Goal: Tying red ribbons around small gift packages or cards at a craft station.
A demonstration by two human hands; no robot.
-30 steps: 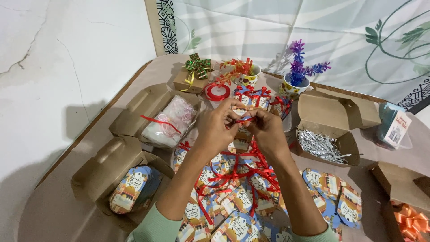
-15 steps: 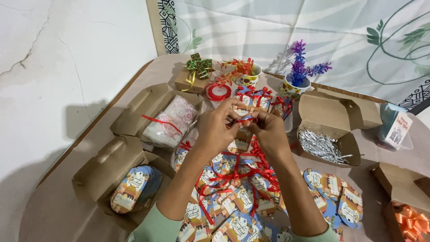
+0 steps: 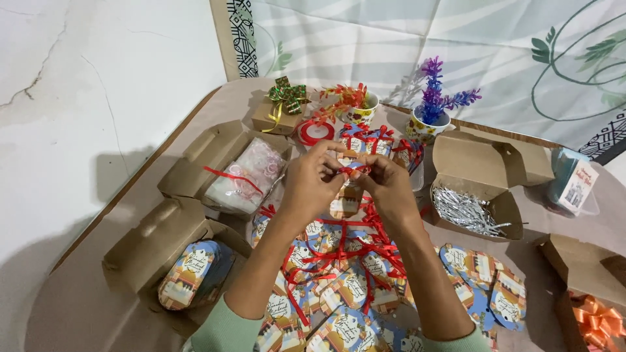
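Note:
My left hand (image 3: 316,179) and my right hand (image 3: 385,182) meet above the table's middle, fingertips pinching a thin red ribbon (image 3: 353,171) between them. A small printed card tag (image 3: 345,201) hangs just under the ribbon, partly hidden by my fingers. Below my forearms lies a heap of blue and orange printed tags with red ribbons (image 3: 339,274).
Open brown cardboard boxes hold a bag of pink rings (image 3: 251,173), printed tags (image 3: 192,274) and silver shreds (image 3: 466,212). A red ribbon spool (image 3: 315,132), a small gift box with a green bow (image 3: 277,114), two flower cups (image 3: 427,124) and an orange bow (image 3: 596,319) stand around.
Both hands stay in the same spot; the fingers have shifted slightly on the red ribbon. Nothing else has moved.

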